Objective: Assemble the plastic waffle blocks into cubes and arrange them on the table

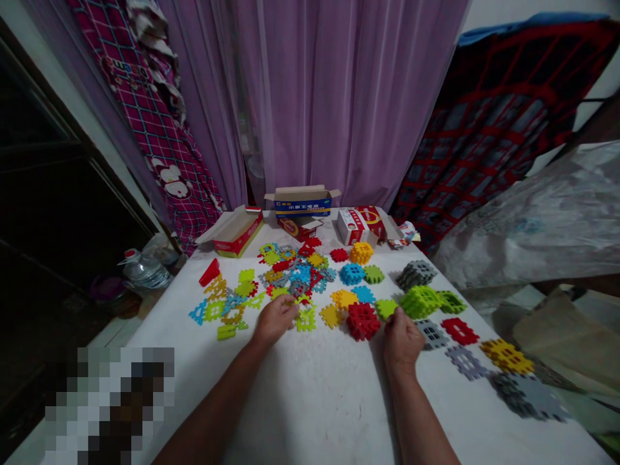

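My left hand (276,319) is at the near edge of a mixed pile of interlocking plastic building tiles (299,274). Its fingers are curled together, and what they pinch is too small to make out. A lime-green square frame tile (306,319) lies just beside those fingertips. My right hand (403,341) is closed, thumb and forefinger at the corner of a lime-green building tile (386,309). Left of this hand stands a red stack of tiles (363,321); beyond it is a lime-green stack (420,301). Yellow tiles (332,316) lie between my hands.
Blue (352,274), orange (361,252) and grey (415,274) stacks stand farther back. Along the right edge lie yellow tiles (506,356) and grey tiles (527,395). Opened cardboard boxes, including a blue one (303,205), line the far edge. A water bottle (146,270) stands left of the table.
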Demonstrator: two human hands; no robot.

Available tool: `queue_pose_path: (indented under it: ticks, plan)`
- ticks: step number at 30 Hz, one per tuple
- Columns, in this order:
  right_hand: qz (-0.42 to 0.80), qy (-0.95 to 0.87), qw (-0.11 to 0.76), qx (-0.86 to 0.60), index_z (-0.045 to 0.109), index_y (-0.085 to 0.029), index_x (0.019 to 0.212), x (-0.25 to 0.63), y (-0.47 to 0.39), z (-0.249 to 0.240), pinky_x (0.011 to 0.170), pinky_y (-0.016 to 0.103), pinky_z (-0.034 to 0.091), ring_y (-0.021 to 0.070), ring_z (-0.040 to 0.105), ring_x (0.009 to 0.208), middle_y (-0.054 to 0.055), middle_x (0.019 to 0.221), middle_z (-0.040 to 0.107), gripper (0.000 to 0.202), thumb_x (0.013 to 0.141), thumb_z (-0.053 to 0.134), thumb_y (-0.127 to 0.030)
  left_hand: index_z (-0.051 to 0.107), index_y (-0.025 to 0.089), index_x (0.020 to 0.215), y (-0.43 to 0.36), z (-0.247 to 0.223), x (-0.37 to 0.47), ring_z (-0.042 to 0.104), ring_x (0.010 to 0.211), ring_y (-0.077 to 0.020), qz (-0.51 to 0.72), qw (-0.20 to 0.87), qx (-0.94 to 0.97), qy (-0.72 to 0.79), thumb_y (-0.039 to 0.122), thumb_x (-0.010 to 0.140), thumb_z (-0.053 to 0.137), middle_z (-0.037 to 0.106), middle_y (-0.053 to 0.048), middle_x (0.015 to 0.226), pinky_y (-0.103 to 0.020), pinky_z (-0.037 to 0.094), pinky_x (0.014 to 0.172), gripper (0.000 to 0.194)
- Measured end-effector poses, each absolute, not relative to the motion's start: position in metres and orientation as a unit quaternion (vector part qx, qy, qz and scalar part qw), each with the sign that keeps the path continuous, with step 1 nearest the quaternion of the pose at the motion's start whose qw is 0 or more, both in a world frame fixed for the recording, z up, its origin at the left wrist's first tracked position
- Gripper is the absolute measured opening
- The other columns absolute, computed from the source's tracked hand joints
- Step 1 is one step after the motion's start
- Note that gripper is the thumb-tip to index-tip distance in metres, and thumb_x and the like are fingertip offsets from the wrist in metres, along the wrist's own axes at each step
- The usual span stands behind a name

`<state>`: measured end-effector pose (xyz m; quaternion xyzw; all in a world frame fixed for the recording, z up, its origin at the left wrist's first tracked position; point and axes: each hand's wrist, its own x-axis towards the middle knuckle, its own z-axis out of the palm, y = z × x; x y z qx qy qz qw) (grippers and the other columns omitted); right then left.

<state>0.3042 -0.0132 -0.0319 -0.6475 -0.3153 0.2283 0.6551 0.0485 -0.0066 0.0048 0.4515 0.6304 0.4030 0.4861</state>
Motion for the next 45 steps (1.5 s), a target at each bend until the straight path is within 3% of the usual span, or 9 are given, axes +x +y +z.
queue_pose_path:
  ticks: [8,17,25,34,37,41,45]
  plan:
    - [0.221,-0.328,0.652,-0.647,0.051,-0.02,0.056,0.306,-0.012,-0.04,0.048,0.026,0.03,0.0109,0.037,0.046,-0.006,0.044,0.04,0.048,0.083,0.052,-0.06,0.055,0.02,0.094,-0.03,-0.007,0.041,0.052,0.04,-0.0059,0.352,0.452,0.468,0.673,0.04,0.081,0.057,0.072,-0.002,0.078,-0.017,0.034,0.042,0.025]
    - [0.219,-0.328,0.658,-0.642,0.05,-0.02,0.054,0.305,-0.012,-0.04,0.048,0.027,0.029,0.0106,0.035,0.046,-0.007,0.044,0.038,0.049,0.083,0.053,-0.06,0.058,0.017,0.098,-0.025,-0.021,0.034,0.05,0.038,-0.0058,0.377,0.488,0.478,0.626,0.048,0.076,0.06,0.062,0.004,0.067,-0.019,0.036,0.044,0.038]
    - [0.233,-0.323,0.658,-0.639,0.049,-0.02,0.056,0.307,-0.012,-0.041,0.049,0.027,0.029,0.0105,0.035,0.046,-0.007,0.044,0.038,0.048,0.082,0.053,-0.06,0.066,0.016,0.098,-0.013,-0.015,0.037,0.051,0.044,-0.0061,0.352,0.47,0.518,0.622,0.037,0.078,0.059,0.057,0.005,0.065,-0.02,0.041,0.048,0.03]
    - [0.221,-0.33,0.654,-0.644,0.05,-0.02,0.054,0.307,-0.012,-0.041,0.049,0.027,0.029,0.0108,0.035,0.046,-0.007,0.043,0.038,0.05,0.083,0.051,-0.061,0.07,0.017,0.101,-0.011,-0.015,0.038,0.056,0.05,-0.0092,0.345,0.453,0.537,0.622,0.036,0.079,0.056,0.064,0.002,0.071,-0.022,0.045,0.053,0.032]
    - [0.222,-0.334,0.653,-0.642,0.05,-0.02,0.055,0.306,-0.012,-0.04,0.049,0.027,0.03,0.0108,0.035,0.046,-0.007,0.044,0.038,0.05,0.084,0.051,-0.061,0.072,0.02,0.104,-0.009,-0.007,0.036,0.063,0.063,-0.0131,0.309,0.412,0.584,0.627,0.034,0.083,0.052,0.07,-0.001,0.08,-0.024,0.049,0.062,0.032]
    - [0.218,-0.342,0.651,-0.642,0.05,-0.02,0.055,0.306,-0.012,-0.04,0.049,0.027,0.03,0.0116,0.038,0.047,-0.006,0.044,0.04,0.051,0.083,0.05,-0.063,0.075,0.026,0.099,0.001,0.017,0.038,0.065,0.096,-0.0183,0.236,0.317,0.701,0.594,0.027,0.085,0.049,0.075,-0.001,0.103,-0.028,0.048,0.088,0.029]
    - [0.224,-0.34,0.653,-0.639,0.05,-0.021,0.055,0.306,-0.012,-0.04,0.048,0.027,0.03,0.0115,0.037,0.046,-0.006,0.044,0.039,0.051,0.083,0.05,-0.064,0.075,0.027,0.099,0.017,0.037,0.046,0.063,0.101,-0.0191,0.161,0.276,0.792,0.521,0.021,0.085,0.049,0.074,-0.001,0.106,-0.03,0.045,0.094,0.031]
